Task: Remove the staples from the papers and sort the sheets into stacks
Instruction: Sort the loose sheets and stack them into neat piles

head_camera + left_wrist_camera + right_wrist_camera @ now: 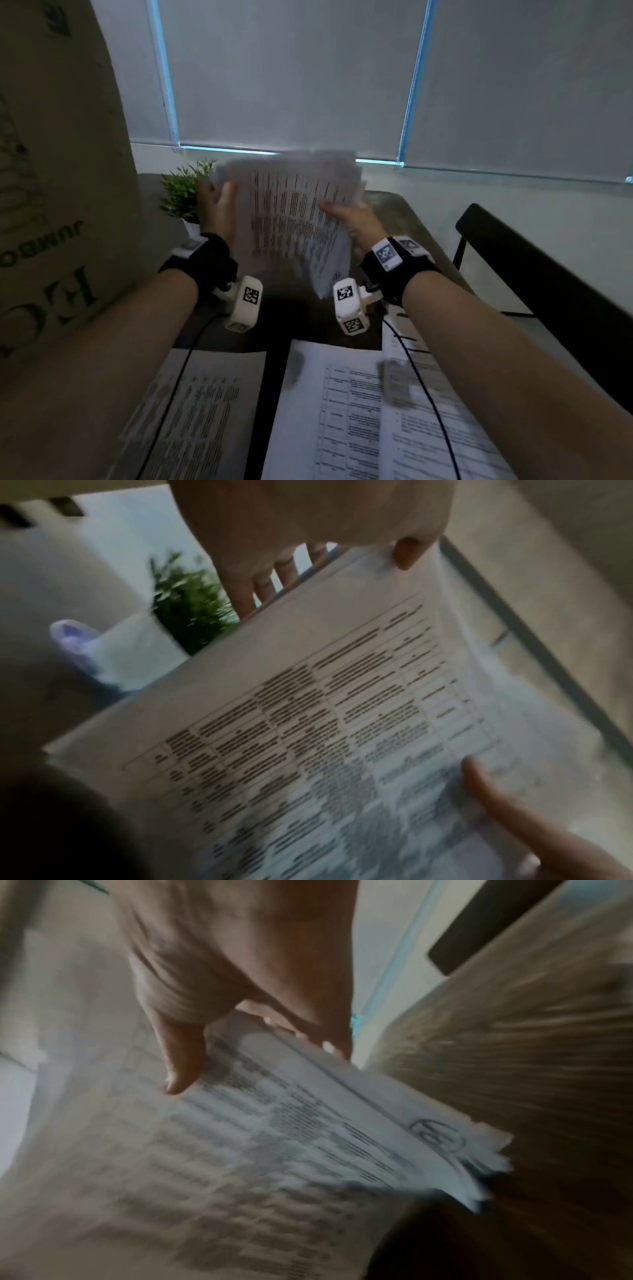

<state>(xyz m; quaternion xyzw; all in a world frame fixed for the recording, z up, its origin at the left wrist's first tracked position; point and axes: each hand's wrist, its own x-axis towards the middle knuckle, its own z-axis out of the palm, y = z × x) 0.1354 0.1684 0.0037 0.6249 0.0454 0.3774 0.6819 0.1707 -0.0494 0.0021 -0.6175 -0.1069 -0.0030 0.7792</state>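
Note:
I hold a bundle of printed sheets (291, 212) up above the dark table, blurred by motion. My left hand (219, 202) grips its left edge, thumb on the front and fingers behind (260, 585). My right hand (346, 216) pinches the right edge, thumb (181, 1058) pressed on the printed face of the bundle (274, 1123) and fingers underneath. The sheets (308, 723) carry a printed table; their lower corner fans out into several loose pages. No staple is discernible. Three paper stacks lie near me: left (202, 411), middle (329, 404), right (428, 394).
A large cardboard box (58, 171) stands at the left. A small green plant in a white pot (185, 192) sits behind the left hand. A dark chair (534, 274) is at the right. A small blurred grey object (397, 383) rests on the right stack. Roller blinds (308, 75) fill the back.

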